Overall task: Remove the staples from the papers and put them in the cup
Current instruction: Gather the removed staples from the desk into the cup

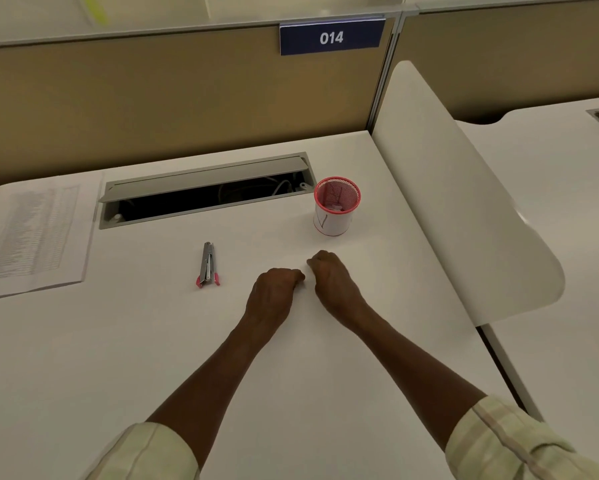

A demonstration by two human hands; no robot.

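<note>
A stack of printed papers (pixel 36 233) lies flat at the far left of the white desk (pixel 118 358). A red mesh cup (pixel 336 206) with a white paper wrap stands at the back right, with small bits in its bottom. A silver staple remover with pink grips (pixel 208 265) lies on the desk left of my hands. My left hand (pixel 275 289) and my right hand (pixel 332 277) rest side by side on the desk in front of the cup, fingers curled shut. Whether they pinch anything is hidden.
An open cable hatch (pixel 204 192) with wires inside runs along the back of the desk. A tan partition with a blue "014" sign (pixel 331 38) stands behind. A white curved divider (pixel 464 202) borders the desk on the right.
</note>
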